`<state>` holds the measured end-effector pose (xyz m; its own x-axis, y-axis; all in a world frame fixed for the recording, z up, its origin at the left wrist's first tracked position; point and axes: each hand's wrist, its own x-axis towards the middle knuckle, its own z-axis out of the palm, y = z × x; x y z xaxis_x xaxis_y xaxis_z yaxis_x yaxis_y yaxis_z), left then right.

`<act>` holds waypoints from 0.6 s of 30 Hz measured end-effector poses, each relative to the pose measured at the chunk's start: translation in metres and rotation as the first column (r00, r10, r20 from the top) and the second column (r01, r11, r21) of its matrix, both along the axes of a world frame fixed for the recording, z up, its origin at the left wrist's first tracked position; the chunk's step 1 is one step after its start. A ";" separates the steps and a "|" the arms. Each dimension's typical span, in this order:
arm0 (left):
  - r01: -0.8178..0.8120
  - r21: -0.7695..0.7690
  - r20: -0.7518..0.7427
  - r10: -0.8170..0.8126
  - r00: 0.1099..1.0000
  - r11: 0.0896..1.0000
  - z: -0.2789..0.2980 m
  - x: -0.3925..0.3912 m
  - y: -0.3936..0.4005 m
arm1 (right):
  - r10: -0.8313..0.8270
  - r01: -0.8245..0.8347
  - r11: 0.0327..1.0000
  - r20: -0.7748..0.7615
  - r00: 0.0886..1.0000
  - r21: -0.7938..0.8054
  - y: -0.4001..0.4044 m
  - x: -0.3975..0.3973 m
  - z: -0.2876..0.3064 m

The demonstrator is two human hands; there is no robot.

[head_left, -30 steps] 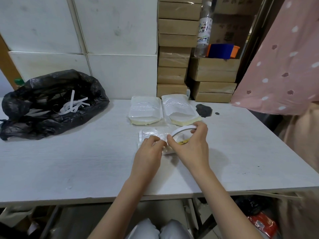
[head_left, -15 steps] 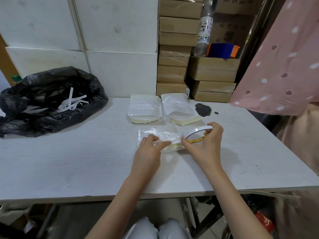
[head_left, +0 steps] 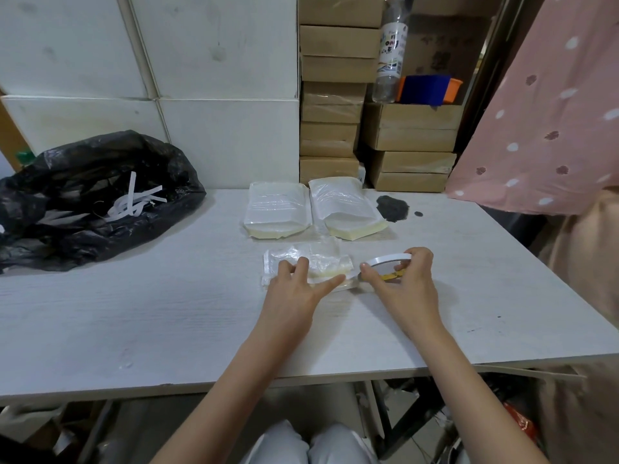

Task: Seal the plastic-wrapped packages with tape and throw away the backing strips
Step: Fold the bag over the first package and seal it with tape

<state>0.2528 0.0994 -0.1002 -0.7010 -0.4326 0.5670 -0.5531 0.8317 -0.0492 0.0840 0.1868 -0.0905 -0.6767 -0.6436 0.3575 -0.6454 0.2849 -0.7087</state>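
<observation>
Crinkled clear plastic-wrapped pkg [head_left: 311, 262] is pinned flat by left hand [head_left: 298, 289], fingers straight, so tape lies true; white tape roll [head_left: 388, 262], at 3 o'clock, is gripped by right hand [head_left: 402, 286].

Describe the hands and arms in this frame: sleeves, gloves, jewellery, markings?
Both are bare. The left hand and right hand wear no gloves, and no rings, watch or bracelets show. Both forearms are uncovered up to the bottom edge of the frame, so no sleeve or cuff appears. No visible markings, tape or bandages on either. Nails look short and unpainted, though the detail is small.
</observation>
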 end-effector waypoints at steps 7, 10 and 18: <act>0.027 -0.078 0.126 -0.017 0.992 0.997 0.010 -0.005 -0.008 | 0.141 -0.117 0.990 -0.560 0.817 0.079 0.010 -0.013 0.013; 0.034 -0.103 0.149 -0.018 0.989 0.994 0.010 -0.006 -0.008 | 0.260 -0.147 0.963 -0.625 0.736 0.227 0.004 -0.013 0.018; 0.208 -0.046 0.184 -0.196 0.963 0.977 0.008 -0.011 -0.011 | 0.432 -0.300 0.876 -0.334 0.838 0.378 -0.005 -0.004 0.009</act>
